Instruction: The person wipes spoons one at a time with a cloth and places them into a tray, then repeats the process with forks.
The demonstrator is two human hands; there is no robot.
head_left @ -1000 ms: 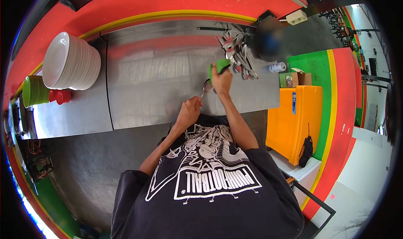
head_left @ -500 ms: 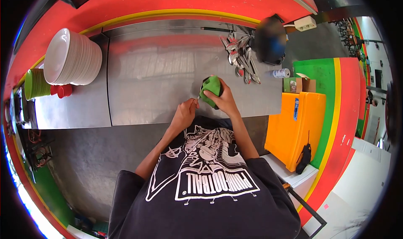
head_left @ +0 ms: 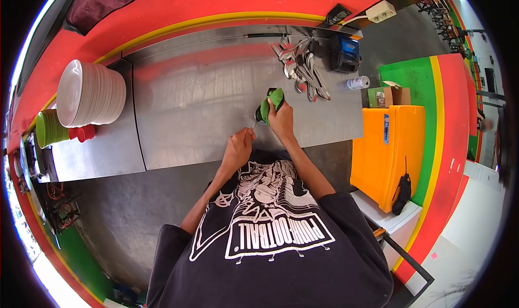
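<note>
My left hand [head_left: 238, 148] is closed around the thin handle of a metal spoon [head_left: 254, 125], held just above the near part of the steel counter. The spoon's far end is mostly covered by a green cloth [head_left: 275, 97] with a dark side. My right hand [head_left: 281, 121] grips that cloth, thumb on top, pressing it around the spoon's head. Beyond my right hand lies a loose pile of cutlery [head_left: 305, 70], with spoons and forks jumbled together.
A tall stack of white plates [head_left: 100, 94] stands at the left, with green bowls [head_left: 52, 128] and red cups [head_left: 82, 133] beside it. A can [head_left: 358, 82] and a black-and-blue device [head_left: 345, 54] sit at the right end of the steel counter [head_left: 189, 108]. An orange box [head_left: 373, 151] stands beyond.
The view has turned slightly. My right hand has rotated with the cloth, which now sits more upright around the spoon's head. My left hand keeps its hold on the handle.
</note>
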